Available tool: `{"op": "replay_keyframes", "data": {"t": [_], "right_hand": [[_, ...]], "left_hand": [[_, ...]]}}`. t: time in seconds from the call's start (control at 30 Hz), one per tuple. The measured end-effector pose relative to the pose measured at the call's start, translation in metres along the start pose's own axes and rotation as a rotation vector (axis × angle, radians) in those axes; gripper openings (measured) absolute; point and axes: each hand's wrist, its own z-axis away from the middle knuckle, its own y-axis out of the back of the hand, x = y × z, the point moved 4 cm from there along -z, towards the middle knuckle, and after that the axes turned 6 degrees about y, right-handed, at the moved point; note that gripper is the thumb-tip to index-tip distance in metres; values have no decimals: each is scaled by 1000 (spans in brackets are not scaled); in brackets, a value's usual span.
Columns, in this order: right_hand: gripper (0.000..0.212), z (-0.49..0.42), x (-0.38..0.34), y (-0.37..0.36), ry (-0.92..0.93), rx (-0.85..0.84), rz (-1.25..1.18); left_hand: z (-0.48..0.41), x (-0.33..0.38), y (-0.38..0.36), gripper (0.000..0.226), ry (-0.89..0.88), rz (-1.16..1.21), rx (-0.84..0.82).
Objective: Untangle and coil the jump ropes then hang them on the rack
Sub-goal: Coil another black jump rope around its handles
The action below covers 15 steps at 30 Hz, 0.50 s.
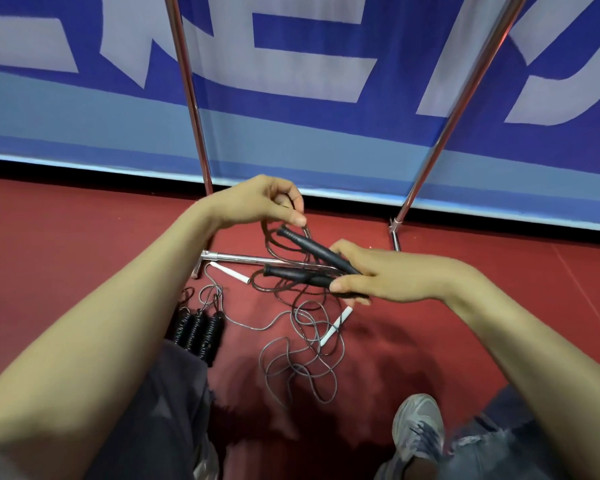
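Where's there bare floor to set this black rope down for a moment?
Bare red floor lies left of the rack's left pole, and more right of its right foot. Crowded: the middle, where the grey rope tangles beside the black spring handles.

Red floor (66,237). Grey jump rope (302,362) in loose tangle, centre. One white handle (229,271) just beside chrome rack base bar (236,257); second white handle (336,325) among loops. Three black ribbed handles (198,332) side by side, left. Grey shoe (418,427), lower right.

The rack (193,109) is shiny, smooth metal. The black handles (305,243) look dull and grippy. The white handles (230,272) look smooth. The floor (84,220) is dull.
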Motion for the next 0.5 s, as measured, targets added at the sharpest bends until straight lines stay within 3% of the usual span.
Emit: {"op": "replay_keyframes", "data": {"t": [0.1, 0.3, 0.43, 0.5], "right_hand": [[22, -12, 15, -11, -117, -57, 157], [30, -22, 50, 13, -214, 152, -78], [27, -14, 71, 33, -257, 311, -108], [29, -7, 72, 42, -259, 370, -88]], "left_hand": [[-1, 17, -16, 28, -51, -11, 29], [8, 45, -61, 20, -222, 58, 131], [6, 39, -65, 17, -92, -90, 153], [6, 32, -65, 19, 11, 115, 96]]}}
